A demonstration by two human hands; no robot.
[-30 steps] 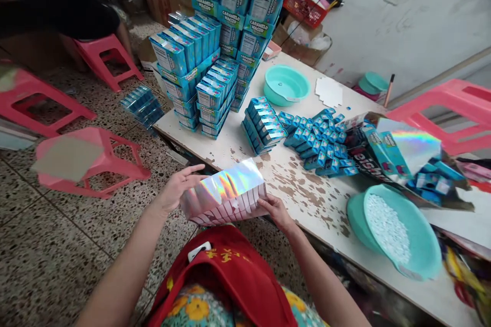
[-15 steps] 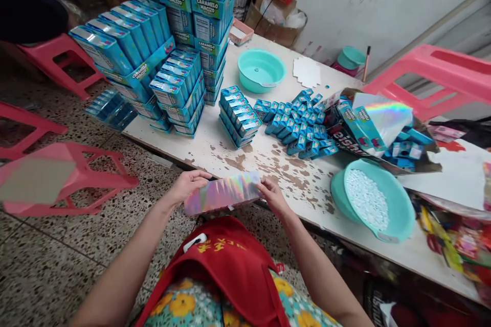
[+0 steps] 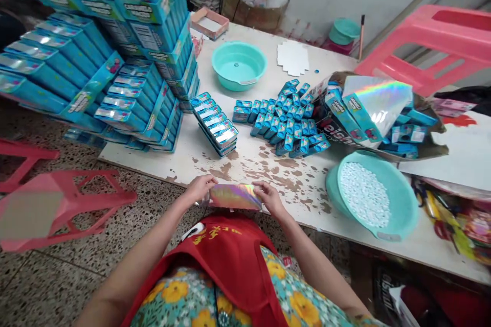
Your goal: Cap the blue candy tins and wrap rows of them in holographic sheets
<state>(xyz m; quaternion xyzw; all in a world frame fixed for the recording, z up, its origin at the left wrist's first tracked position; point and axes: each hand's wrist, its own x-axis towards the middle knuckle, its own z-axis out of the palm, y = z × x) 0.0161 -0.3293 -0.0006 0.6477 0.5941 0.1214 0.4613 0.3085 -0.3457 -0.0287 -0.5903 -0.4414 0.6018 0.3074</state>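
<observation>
Between my hands, at the table's front edge, is a shiny holographic sheet (image 3: 236, 197) with pink, purple and gold reflections. My left hand (image 3: 200, 188) pinches its left end, and my right hand (image 3: 270, 198) grips its upper right corner. Just beyond stands a short stack of blue candy boxes (image 3: 215, 125) in display trays. To the right of that stack, many small blue boxes (image 3: 282, 120) stand close together on the table. The underside of the sheet is hidden.
Tall stacks of blue "Caramelo Macizo" boxes (image 3: 153, 25) rise on the left. A turquoise basin (image 3: 257, 64) sits at the back; another basin (image 3: 408, 209) holds white pellets. A torn carton (image 3: 345, 138) contains more blue boxes. Pink stools (image 3: 72, 204) stand beside the table (image 3: 180, 163).
The sheet has gone from tilted and crinkled to flatter and more level. My left hand has moved right, nearer my right hand. The view has shifted, bringing the stacks closer.
</observation>
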